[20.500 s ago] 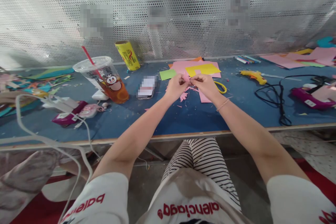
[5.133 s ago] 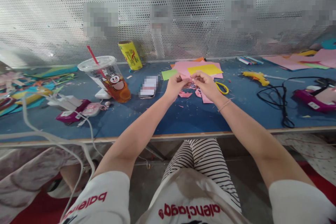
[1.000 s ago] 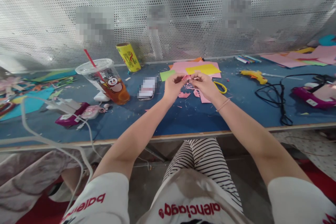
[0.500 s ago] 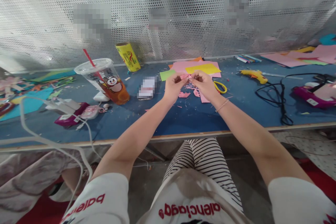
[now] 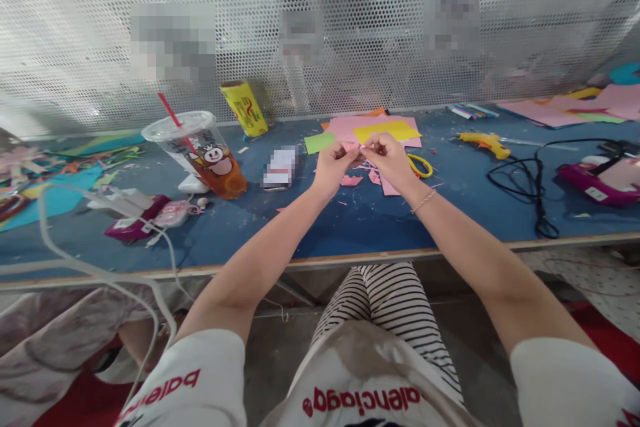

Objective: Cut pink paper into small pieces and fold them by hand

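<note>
Between my two hands is a small piece of pink paper (image 5: 353, 146), pinched at the fingertips just above the blue table. My left hand (image 5: 332, 163) grips it from the left, thumb and fingers pressed together. From the right, my right hand (image 5: 389, 159) pinches its other side, the fingertips nearly meeting. Pink paper scraps (image 5: 351, 181) and thin cuttings lie below the hands. Behind them are pink sheets (image 5: 345, 127), a yellow sheet (image 5: 387, 134) and a green piece (image 5: 319, 143). Scissors with a yellow handle (image 5: 421, 166) rest beside my right hand, partly covered by it.
A drink cup (image 5: 220, 167) with a red straw, a phone (image 5: 281, 168) and a yellow tube (image 5: 245, 109) stand or lie to the left. A yellow glue gun (image 5: 484, 143), black cable (image 5: 535, 193) and purple power strip (image 5: 600, 183) are right. Perforated metal (image 5: 350, 67) backs the table.
My fingers have shifted slightly around the pink paper, and less of it shows above the right fingertips. Both arms stay in nearly the same place.
</note>
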The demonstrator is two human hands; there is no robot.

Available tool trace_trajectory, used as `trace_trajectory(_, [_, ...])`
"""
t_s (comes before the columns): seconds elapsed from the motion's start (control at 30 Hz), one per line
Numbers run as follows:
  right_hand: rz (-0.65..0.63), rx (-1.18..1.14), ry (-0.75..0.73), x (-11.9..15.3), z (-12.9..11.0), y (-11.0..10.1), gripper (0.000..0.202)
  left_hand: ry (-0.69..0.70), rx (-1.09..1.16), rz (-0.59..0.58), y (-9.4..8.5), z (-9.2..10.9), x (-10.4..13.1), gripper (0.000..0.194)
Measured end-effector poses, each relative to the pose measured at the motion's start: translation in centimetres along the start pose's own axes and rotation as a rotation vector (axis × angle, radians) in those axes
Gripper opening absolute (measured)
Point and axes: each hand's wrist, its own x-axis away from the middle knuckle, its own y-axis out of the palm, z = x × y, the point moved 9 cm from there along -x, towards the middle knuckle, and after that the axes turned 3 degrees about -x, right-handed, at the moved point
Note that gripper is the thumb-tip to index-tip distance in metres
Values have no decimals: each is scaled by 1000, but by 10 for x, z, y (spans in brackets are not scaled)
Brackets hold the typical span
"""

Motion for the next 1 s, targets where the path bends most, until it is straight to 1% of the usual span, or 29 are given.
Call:
trace_trajectory(0.13, [0,10,2,0,0,0,8,-7,6,-40,4,-1,1,23])
trace_trajectory(0.23, [-11,-8,7,1,0,1,7,7,14,-49,5,2,2,21])
trace_trajectory(0.4, [-28,-20,-24,1,-3,3,9,32,5,-26,4,5,2,22])
trace_trajectory(0.6, [-16,-5,-39,1,-5,2,8,32,8,0,1,2,0,25])
trace_trajectory(0.8, [-25,-2,-6,1,-2,3,8,32,5,9,0,2,0,26])
trace_trajectory(1.0, [11,23,70,1,3,1,5,69,-52,-3,-1,2,-1,23])
